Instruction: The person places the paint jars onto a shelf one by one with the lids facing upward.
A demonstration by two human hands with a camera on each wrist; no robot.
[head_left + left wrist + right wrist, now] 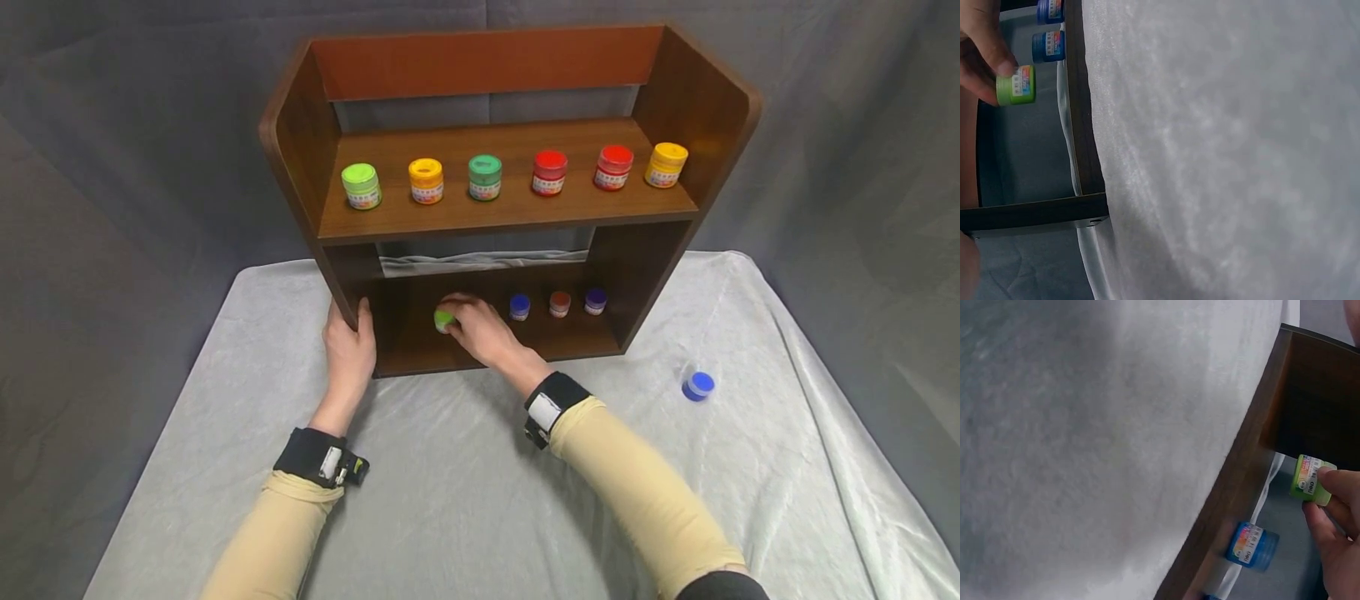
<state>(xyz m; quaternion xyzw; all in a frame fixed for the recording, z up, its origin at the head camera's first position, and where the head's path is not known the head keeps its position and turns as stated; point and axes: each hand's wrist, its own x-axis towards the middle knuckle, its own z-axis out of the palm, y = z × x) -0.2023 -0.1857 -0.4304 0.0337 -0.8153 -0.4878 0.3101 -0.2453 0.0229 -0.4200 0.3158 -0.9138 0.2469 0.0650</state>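
My right hand [483,329] pinches a light green paint jar [1313,481] between thumb and fingers. Both wrist views show the jar held above the lower board [1079,125] of a dark brown two-tier shelf, apart from the wood. To the right of that hand, a blue jar [520,307], a reddish-brown jar [559,304] and a purple jar [596,302] stand on the same board. The shelf's left side panel [322,225] is gripped low down by my left hand [349,346], its thumb on the inner face.
Along the upper board [487,218] stand several jars, among them a light green jar [362,187], a dark green jar [484,177] and a red jar [550,173]. Another blue jar [698,386] lies on the grey cloth [465,483] to the right of the shelf.
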